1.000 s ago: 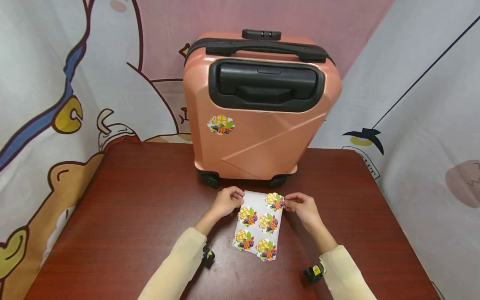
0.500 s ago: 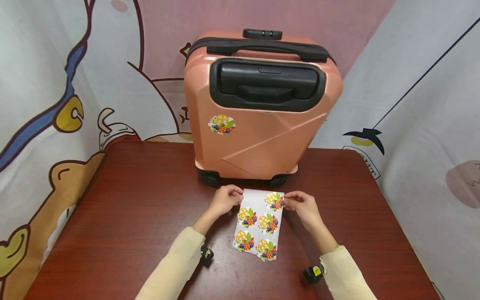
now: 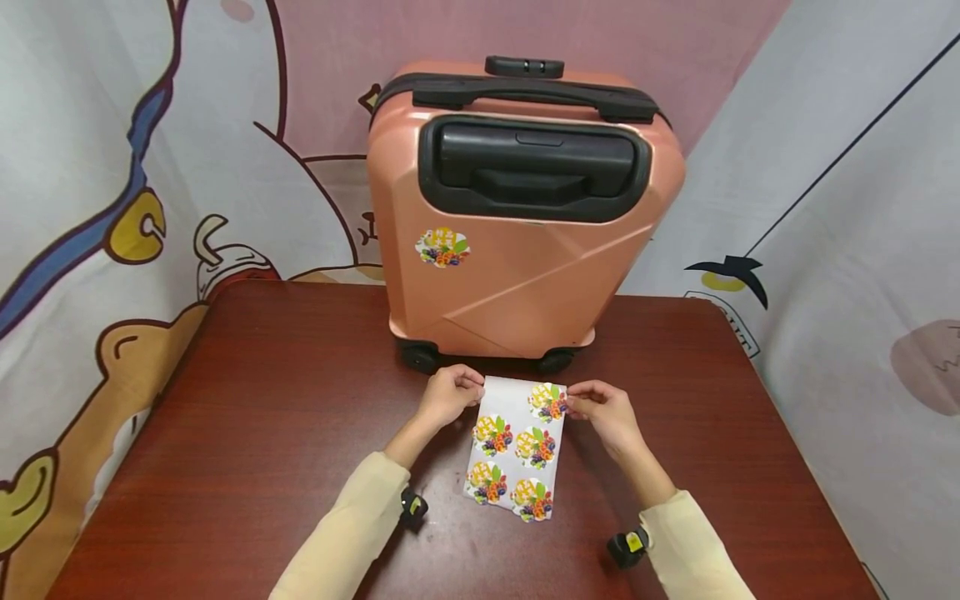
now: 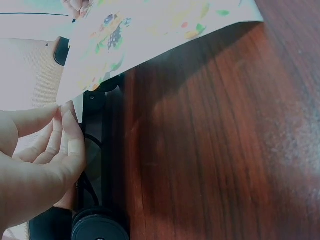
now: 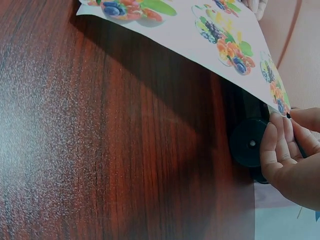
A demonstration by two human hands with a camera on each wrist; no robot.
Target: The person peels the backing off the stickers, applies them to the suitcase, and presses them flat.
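Observation:
A white sticker sheet (image 3: 504,395) with several fruit-print stickers is held up by its two far corners. My left hand (image 3: 447,395) pinches the far left corner between thumb and fingertips, as the left wrist view also shows. At the far right corner, my right hand (image 3: 607,415) pinches the edge beside a sticker. The top left spot on the sheet is bare backing. Behind it stands a salmon-pink suitcase (image 3: 510,283), upright, with one matching fruit sticker (image 3: 442,248) on its left front. In the right wrist view the sheet (image 5: 175,47) slants above the table, casting a shadow.
The suitcase stands on a dark red-brown wooden table (image 3: 285,417), its black wheels (image 3: 420,357) close behind the sheet. A cartoon-printed curtain (image 3: 525,25) hangs behind and along both sides. Black wrist cameras (image 3: 412,508) sit at both sleeves.
The left hand and the sheet's far left corner have shifted slightly away and to the left. The right hand stays nearly in place, and both keep their pinch.

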